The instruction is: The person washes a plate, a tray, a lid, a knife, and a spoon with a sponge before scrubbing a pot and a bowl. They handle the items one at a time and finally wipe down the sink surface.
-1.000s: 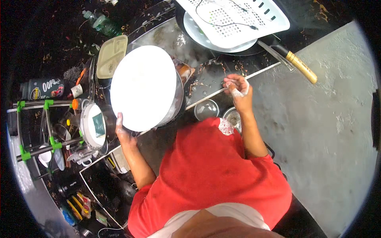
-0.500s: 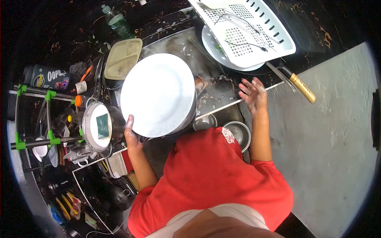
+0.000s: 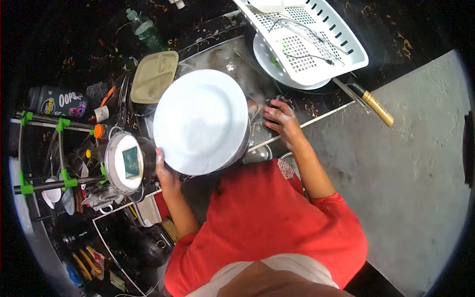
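Note:
A large white plate (image 3: 200, 121) lies face up over a dark, round vessel whose side shows along the plate's lower right. My left hand (image 3: 167, 174) grips the plate at its lower left rim, thumb on the edge and the other fingers mostly hidden. To the right of the plate, my right hand (image 3: 283, 121) is open and holds nothing; its fingers are apart, slightly bent and wet. A small gap separates its fingertips from the plate. Left of the plate, a green scouring sponge (image 3: 131, 162) rests on white contents in a metal pot (image 3: 110, 163).
A white dish rack (image 3: 360, 62) stands over a white basin (image 3: 264, 54) at upper right, near a gold-handled knife (image 3: 378, 108). Beyond the plate lies a beige divided tray (image 3: 154, 74). A rack with green joints (image 3: 69, 179) holds utensils at left. A green bottle (image 3: 148, 34) is farther back.
My right hand has moved left, closer to the plate. The plate and my left hand have shifted slightly right, with the grip on the rim kept.

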Tool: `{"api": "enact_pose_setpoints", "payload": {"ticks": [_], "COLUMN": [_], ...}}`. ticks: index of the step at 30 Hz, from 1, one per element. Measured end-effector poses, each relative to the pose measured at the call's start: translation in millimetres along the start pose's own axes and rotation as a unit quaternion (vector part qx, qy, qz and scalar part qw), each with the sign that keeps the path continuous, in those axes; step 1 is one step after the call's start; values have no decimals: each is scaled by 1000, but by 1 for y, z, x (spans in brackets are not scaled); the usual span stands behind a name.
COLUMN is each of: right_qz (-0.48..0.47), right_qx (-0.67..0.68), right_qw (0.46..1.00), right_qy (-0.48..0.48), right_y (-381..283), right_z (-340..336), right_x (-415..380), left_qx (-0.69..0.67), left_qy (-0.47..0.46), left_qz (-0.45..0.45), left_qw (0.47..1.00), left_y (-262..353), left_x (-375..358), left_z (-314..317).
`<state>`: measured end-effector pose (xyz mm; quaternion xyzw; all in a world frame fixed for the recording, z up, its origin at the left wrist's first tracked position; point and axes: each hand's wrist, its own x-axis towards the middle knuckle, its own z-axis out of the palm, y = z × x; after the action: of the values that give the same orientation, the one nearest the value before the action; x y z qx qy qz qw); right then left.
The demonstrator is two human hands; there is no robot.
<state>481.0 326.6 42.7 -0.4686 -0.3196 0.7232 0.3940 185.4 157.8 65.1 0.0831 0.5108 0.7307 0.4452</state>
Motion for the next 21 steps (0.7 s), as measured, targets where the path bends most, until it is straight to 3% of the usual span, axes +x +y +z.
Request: {"api": "enact_pose_setpoints", "payload": {"ticks": [6,9,15,17,21], "right_qz": [111,100,72,2,18], "right_qx": [-14,-12,56,-2,46], "right_qw": [991,993,994,999,997], "right_qy": [-78,-61,-68,-39,-67], "right_y": [18,19,23,44,32], "right_z": [39,49,67,66,76], "right_x": [-12,-21,-14,4,5], "left_qx": [-26,-76,-40,-18,-7], "left_qy": [-11,-40,-90,-97,-90], "left_qz": [-22,-59,-112,-117,-113], "left_qw": [999,995,989,988,989], "left_y": [1,4,11,7,2], "left_x": [19,22,28,33,30], "left_z": [-1,1,6,-1,0]}}
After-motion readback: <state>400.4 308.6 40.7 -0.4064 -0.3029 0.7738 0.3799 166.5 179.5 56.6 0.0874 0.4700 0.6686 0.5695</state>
